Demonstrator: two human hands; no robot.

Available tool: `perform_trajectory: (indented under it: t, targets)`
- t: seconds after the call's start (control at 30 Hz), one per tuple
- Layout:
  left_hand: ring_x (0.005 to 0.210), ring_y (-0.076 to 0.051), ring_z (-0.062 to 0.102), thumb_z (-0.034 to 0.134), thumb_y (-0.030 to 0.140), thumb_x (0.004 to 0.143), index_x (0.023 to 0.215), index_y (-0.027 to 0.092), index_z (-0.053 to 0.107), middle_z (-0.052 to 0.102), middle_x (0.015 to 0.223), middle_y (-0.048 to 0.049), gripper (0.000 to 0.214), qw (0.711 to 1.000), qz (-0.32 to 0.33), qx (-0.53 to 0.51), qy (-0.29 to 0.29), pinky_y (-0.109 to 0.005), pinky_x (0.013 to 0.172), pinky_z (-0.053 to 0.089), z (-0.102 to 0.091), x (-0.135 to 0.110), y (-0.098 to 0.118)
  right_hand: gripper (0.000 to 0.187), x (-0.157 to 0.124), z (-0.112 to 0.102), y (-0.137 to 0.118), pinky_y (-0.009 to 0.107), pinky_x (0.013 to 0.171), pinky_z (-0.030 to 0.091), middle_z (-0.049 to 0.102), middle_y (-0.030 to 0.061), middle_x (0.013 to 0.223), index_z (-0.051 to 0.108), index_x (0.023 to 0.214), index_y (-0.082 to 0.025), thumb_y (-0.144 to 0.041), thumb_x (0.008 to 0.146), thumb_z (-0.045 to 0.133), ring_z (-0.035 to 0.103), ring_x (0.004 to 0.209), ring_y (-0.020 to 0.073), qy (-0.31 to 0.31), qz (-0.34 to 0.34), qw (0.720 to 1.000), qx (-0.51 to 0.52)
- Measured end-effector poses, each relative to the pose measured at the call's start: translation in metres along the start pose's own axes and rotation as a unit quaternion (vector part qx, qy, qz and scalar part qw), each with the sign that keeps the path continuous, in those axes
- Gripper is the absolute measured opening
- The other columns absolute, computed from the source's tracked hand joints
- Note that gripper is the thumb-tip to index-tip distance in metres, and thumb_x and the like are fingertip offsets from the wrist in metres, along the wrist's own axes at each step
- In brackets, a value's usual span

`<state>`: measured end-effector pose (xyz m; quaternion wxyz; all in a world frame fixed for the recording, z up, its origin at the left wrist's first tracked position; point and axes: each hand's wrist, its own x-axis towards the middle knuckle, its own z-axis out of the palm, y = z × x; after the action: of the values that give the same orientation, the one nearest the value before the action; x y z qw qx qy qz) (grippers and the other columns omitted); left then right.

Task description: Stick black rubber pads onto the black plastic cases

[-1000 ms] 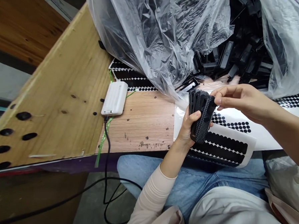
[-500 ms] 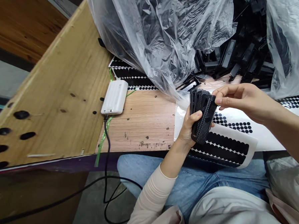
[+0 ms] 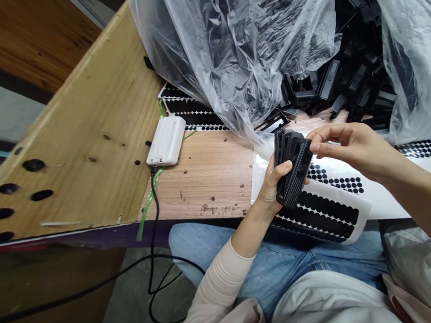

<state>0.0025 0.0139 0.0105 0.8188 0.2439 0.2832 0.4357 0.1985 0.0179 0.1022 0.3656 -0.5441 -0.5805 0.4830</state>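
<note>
My left hand is wrapped round a stack of black carbon-pattern plastic parts, held upright over the table's near edge. My right hand has its fingertips pinched against the top right corner of the front part. Under both hands lies a white sheet of black round stickers, which overhangs the table edge above my lap. I cannot make out whether a sticker is between the right fingertips.
A pile of black plastic parts spills from a clear plastic bag at the back. A white power bank with a black cable lies on the wooden table. More sticker sheets lie behind it.
Almost nothing differs. Both hands stay on the stack of parts, with the right fingertips shifting very slightly at its top corner.
</note>
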Motion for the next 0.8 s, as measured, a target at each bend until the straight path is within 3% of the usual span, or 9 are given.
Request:
perform_trajectory:
  t: [0.23, 0.53, 0.6, 0.67, 0.73, 0.8]
  targets:
    - [0.064, -0.014, 0.070, 0.090, 0.049, 0.077, 0.133, 0.021, 0.057, 0.072, 0.093, 0.0009, 0.071, 1.000, 0.004, 0.006, -0.002, -0.029, 0.061, 0.062, -0.002, 0.000, -0.002, 0.042, -0.005, 0.004, -0.003, 0.040, 0.085, 0.061, 0.082, 0.0059, 0.098, 0.082, 0.083, -0.025, -0.065, 0.078, 0.092, 0.075, 0.096, 0.0281, 0.039, -0.010, 0.999, -0.031]
    - [0.066, -0.014, 0.071, 0.091, 0.048, 0.078, 0.135, 0.020, 0.056, 0.071, 0.094, 0.0008, 0.072, 1.000, -0.003, 0.014, 0.005, -0.028, 0.064, 0.064, 0.000, -0.003, 0.000, 0.024, -0.009, 0.008, 0.006, 0.047, 0.094, 0.064, 0.082, 0.0062, 0.101, 0.081, 0.092, -0.025, -0.049, 0.093, 0.083, 0.077, 0.095, 0.0277, 0.060, -0.069, 0.992, -0.087]
    - [0.066, -0.013, 0.071, 0.092, 0.047, 0.077, 0.131, 0.020, 0.057, 0.072, 0.094, 0.0009, 0.069, 1.000, -0.003, 0.012, 0.007, -0.027, 0.064, 0.064, 0.000, -0.003, 0.000, 0.020, -0.011, 0.011, 0.009, 0.051, 0.099, 0.062, 0.080, 0.0087, 0.110, 0.078, 0.095, -0.026, -0.046, 0.098, 0.078, 0.076, 0.106, 0.0313, 0.079, -0.107, 0.981, -0.140]
    - [0.064, -0.013, 0.072, 0.091, 0.048, 0.078, 0.127, 0.020, 0.058, 0.072, 0.091, 0.0015, 0.066, 1.000, -0.006, 0.015, 0.006, -0.025, 0.062, 0.062, -0.001, -0.002, -0.001, 0.017, -0.013, 0.014, 0.012, 0.058, 0.111, 0.055, 0.073, 0.0126, 0.131, 0.078, 0.104, -0.028, -0.043, 0.098, 0.079, 0.067, 0.130, 0.0377, 0.139, -0.161, 0.953, -0.216]
    - [0.062, -0.013, 0.072, 0.091, 0.049, 0.078, 0.124, 0.020, 0.058, 0.072, 0.089, 0.0019, 0.063, 1.000, -0.005, 0.017, 0.005, -0.024, 0.061, 0.061, -0.002, -0.001, -0.001, 0.034, -0.014, 0.016, 0.016, 0.062, 0.119, 0.049, 0.061, 0.0156, 0.150, 0.075, 0.125, -0.029, -0.043, 0.095, 0.082, 0.054, 0.146, 0.0413, 0.192, -0.198, 0.925, -0.262]
    - [0.062, -0.014, 0.073, 0.091, 0.049, 0.078, 0.123, 0.020, 0.058, 0.073, 0.090, 0.0016, 0.063, 1.000, 0.000, 0.019, 0.004, -0.025, 0.062, 0.061, -0.002, 0.000, -0.001, 0.058, -0.012, 0.015, 0.021, 0.062, 0.118, 0.050, 0.056, 0.0166, 0.155, 0.064, 0.146, -0.030, -0.046, 0.094, 0.082, 0.053, 0.148, 0.0404, 0.168, -0.202, 0.931, -0.252]
